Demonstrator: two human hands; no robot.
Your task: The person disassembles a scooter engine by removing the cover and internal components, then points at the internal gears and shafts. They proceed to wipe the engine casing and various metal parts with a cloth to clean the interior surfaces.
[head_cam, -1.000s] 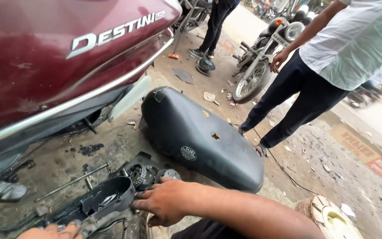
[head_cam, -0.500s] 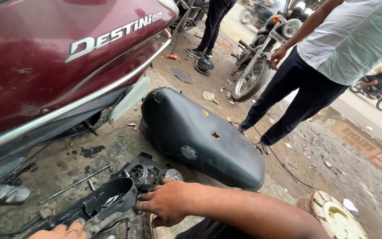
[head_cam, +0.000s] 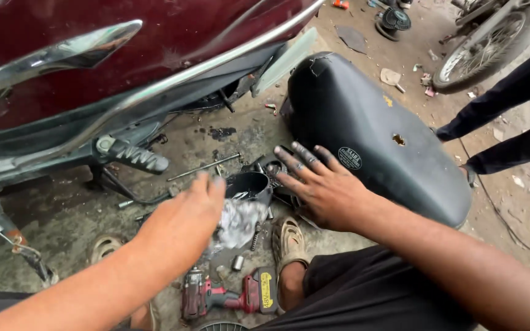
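My left hand [head_cam: 185, 211] is blurred and grips a crumpled grey-white rag [head_cam: 238, 222] just in front of a black plastic housing [head_cam: 249, 184] on the ground. My right hand [head_cam: 317, 184] hovers beside that housing with greasy fingers spread and nothing in it. Round metal parts lie partly hidden under its fingers. A black scooter seat [head_cam: 375, 132] with a small hole lies on the ground right behind my right hand. The maroon scooter body [head_cam: 124, 55] fills the upper left.
A red cordless driver [head_cam: 228, 297] lies near my sandalled foot [head_cam: 289, 242]. A thin metal rod [head_cam: 203, 167] and a ribbed footrest [head_cam: 133, 156] are under the scooter. Another person's dark-trousered legs [head_cam: 510, 104] stand at right, near a motorcycle wheel [head_cam: 480, 43].
The view has tipped down toward my lap. My right hand lifted off the housing and spread its fingers. My left hand moved up and right with a rag.
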